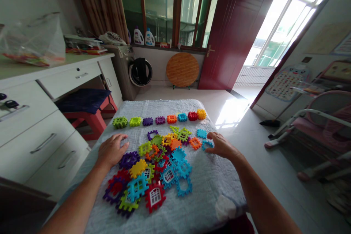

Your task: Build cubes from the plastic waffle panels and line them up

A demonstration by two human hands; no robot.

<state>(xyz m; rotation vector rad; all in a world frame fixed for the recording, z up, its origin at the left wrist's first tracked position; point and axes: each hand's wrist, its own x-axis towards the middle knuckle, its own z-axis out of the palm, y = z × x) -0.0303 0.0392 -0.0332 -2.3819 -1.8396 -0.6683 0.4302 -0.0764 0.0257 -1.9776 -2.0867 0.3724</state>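
My left hand (pixel 113 149) rests on the cloth at the left of a pile of plastic interlocking building pieces, its fingers apart and holding nothing. Nearest to it is a purple square frame piece (pixel 129 159). At the pile's right side, my right hand (pixel 221 145) has its thumb and fingers around the edge of a blue frame piece (pixel 206 145). Just beyond lies a flat light-blue piece (pixel 202 133), with an orange frame piece (pixel 195 143) to the left. The loose pile mixes blue, red, green, yellow, orange and purple pieces, including a red window piece (pixel 155 196).
Small stacks sorted by colour form a row along the far side, from a green stack (pixel 120 122) to a yellow stack (pixel 201 114). A grey-blue cloth (pixel 203 204) covers the table. White drawers (pixel 46 142) and a red stool (pixel 94 126) stand left; a pink chair (pixel 315 128) stands right.
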